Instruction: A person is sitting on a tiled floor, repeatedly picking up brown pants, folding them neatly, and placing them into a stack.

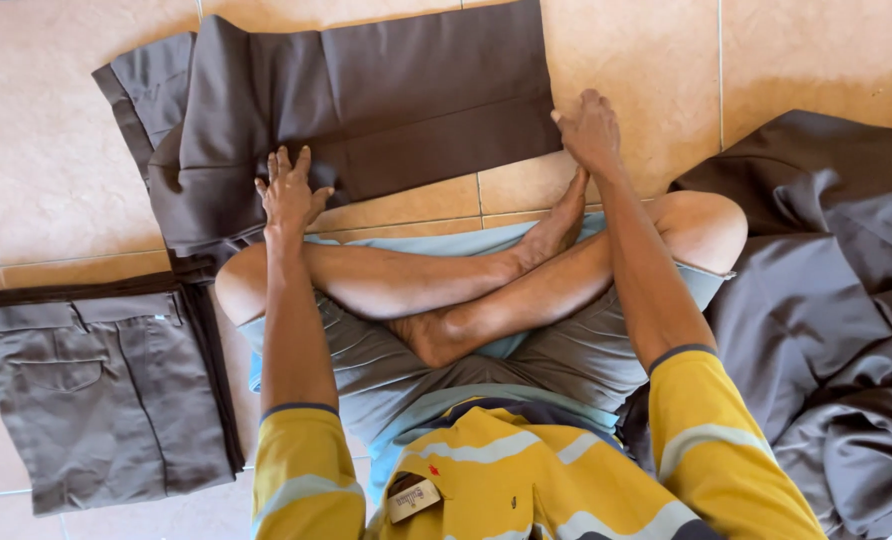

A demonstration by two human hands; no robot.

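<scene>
Dark brown trousers (pixel 366 110) part-folded flat on the tiled floor (pixel 46 160) ahead of the crossed legs, left hand (pixel 288 192) spread pressing the near edge, right hand (pixel 588 130) pressed on the corner; folded pile (pixel 96 390) left of them done, unfolded heap (pixel 826 300) to the right outstanding.

Dark trousers (pixel 366 110), folded flat, floor.

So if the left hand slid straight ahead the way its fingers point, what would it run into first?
The left hand already lies flat on the dark brown trousers on the tiled floor; going on, it seems to meet only more of that cloth.
</scene>
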